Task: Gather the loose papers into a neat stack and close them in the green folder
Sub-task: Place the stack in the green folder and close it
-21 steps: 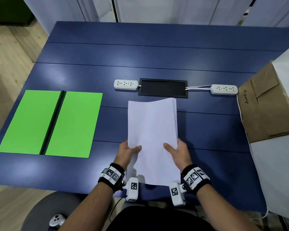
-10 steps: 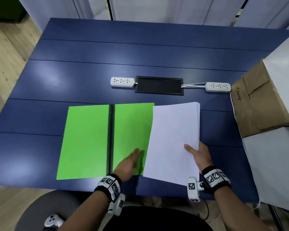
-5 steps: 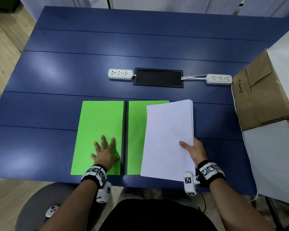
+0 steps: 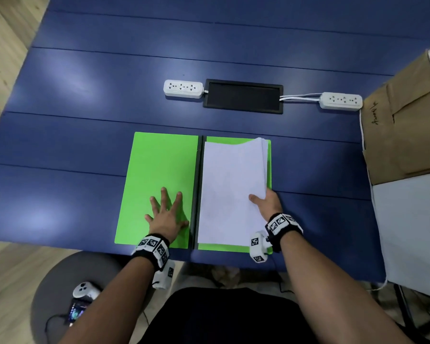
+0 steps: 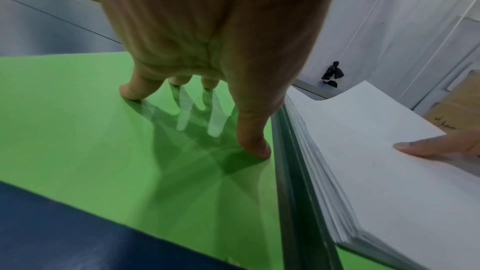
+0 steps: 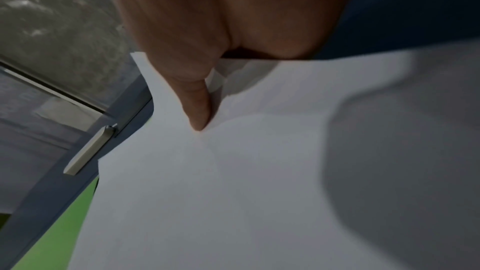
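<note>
The green folder (image 4: 157, 170) lies open on the blue table, its dark spine (image 4: 196, 192) running front to back. A thick stack of white papers (image 4: 229, 184) covers its right half, the left edge against the spine. My right hand (image 4: 266, 204) grips the stack's right edge, thumb on top and fingers hidden beneath; the right edge and far right corner are lifted. In the right wrist view the thumb (image 6: 197, 108) presses on the stack of papers (image 6: 233, 192). My left hand (image 4: 168, 214) lies flat with spread fingers on the folder's left half, and in the left wrist view its fingertips (image 5: 253, 147) touch the green folder (image 5: 78, 141).
Beyond the folder sit two white power strips (image 4: 183, 88) (image 4: 340, 101) and a black panel (image 4: 242, 96). A brown cardboard box (image 4: 405, 125) and a white surface (image 4: 412, 232) crowd the table's right side. Below the near table edge a controller (image 4: 85, 290) lies on a grey stool.
The folder was pulled from the table's left to the middle. My right hand carried the stack left onto its right half, up to the spine. My left hand moved onto the left half.
</note>
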{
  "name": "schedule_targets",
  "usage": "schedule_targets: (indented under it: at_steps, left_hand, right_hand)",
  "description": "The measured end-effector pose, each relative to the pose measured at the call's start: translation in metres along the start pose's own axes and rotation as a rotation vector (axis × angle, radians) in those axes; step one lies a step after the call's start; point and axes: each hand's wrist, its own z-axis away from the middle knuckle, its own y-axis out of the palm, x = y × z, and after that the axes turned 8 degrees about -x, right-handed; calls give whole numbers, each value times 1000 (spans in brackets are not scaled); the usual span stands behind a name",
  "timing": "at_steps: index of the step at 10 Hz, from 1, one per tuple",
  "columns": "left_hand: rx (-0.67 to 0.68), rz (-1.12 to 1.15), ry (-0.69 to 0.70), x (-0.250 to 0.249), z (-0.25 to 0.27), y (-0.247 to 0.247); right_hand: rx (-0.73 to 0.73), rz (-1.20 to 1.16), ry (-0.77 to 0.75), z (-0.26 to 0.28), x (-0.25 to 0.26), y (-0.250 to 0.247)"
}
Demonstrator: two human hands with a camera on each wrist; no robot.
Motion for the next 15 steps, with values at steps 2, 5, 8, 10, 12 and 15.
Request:
schedule_targets:
  at_steps: [2, 5, 8, 10, 12, 15]
  left_hand:
    - [-58, 26, -11, 6, 0, -4]
    - [-357, 266, -616, 67, 9, -29]
    - [-4, 165, -551, 190, -66, 15]
    - [-320, 489, -359, 122, 24, -101]
    - [-134, 1362, 20, 31, 93, -147]
    - [264, 1121, 276, -88, 39, -71]
  right_hand:
    - [-62, 88, -3, -1, 3, 6]
    - [-210, 511, 39, 11, 25, -1]
    - [-178, 545, 49, 27, 13, -7]
    - [-220, 523, 35, 21, 12, -27]
    - [-159, 162, 118, 8, -7, -45]
    - [13, -135, 239, 29, 7, -66]
